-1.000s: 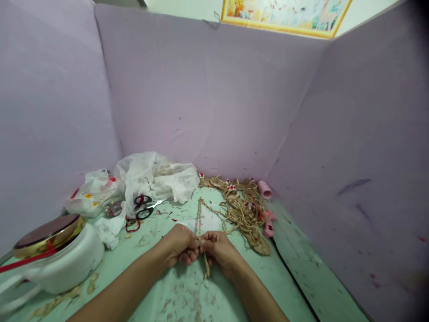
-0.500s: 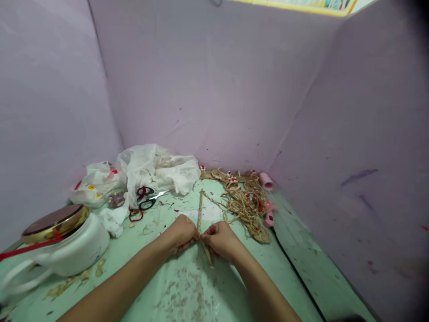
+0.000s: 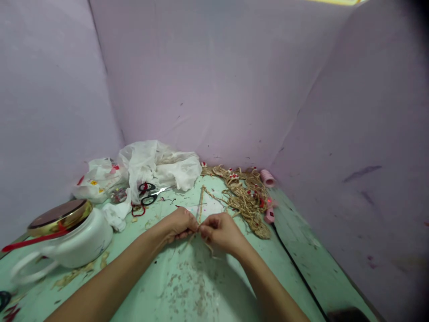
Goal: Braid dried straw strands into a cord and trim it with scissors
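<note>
A thin braided straw cord (image 3: 201,203) runs from the back of the green table down to my fingers. My left hand (image 3: 182,225) pinches the cord from the left side. From the right, my right hand (image 3: 219,231) pinches it too, its fingertips touching those of my left hand. Loose strand ends hang below both hands. Beyond my right hand, the cord's far end leads toward a heap of tan straw cord (image 3: 246,203) with red and white beads.
White plastic bags (image 3: 161,165), black-handled scissors (image 3: 152,197) and a white pot (image 3: 83,241) with a gold-rimmed lid (image 3: 60,217) are at left. A pink corded tool (image 3: 269,214) and pink ribbed cylinder (image 3: 267,178) are at right.
The view has tipped slightly down. My right hand has moved slightly up and left against my left fingertips, and the loose ends below are now spread apart.
</note>
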Demonstrator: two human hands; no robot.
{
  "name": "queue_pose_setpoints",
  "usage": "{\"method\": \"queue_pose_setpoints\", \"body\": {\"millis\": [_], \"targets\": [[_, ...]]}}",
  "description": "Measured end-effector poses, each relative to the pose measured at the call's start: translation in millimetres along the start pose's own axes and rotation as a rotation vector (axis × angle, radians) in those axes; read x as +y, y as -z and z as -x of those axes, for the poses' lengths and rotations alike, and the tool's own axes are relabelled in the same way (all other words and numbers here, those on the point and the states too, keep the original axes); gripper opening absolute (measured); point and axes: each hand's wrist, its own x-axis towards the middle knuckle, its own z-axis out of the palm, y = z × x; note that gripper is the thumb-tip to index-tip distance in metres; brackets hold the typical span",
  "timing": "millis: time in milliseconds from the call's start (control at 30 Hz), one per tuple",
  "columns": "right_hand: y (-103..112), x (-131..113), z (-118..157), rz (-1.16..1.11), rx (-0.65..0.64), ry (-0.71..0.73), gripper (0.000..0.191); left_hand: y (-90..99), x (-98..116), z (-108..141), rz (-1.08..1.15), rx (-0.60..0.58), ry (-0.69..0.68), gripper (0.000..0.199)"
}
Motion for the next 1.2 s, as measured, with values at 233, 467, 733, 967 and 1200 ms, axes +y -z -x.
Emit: {"method": "queue_pose_setpoints", "body": {"millis": [233,467,733,967,1200], "targets": [[7,15,-16,0.106,0.101,0.643,0.027,12.0,0,0,0.202,-0.114,0.024,0.012],[1,14,-20,0.074,0.09,0.791,0.019,19.3,-3,-5,0.35,-0.27,0.142,0.014],[4,12,-16,0.105,0.082,0.606,0.017,16.9,7,5,0.255,-0.225,0.08,0.015],[-17,25,-19,-0.452,0.275,0.146,0.018,40.5,25,5,0.214,0.181,-0.082,0.023],[-18,25,-23,-0.595,0.443,0.02,0.023,27.7,53,-79,-0.075,0.359,0.11,0.013]]}}
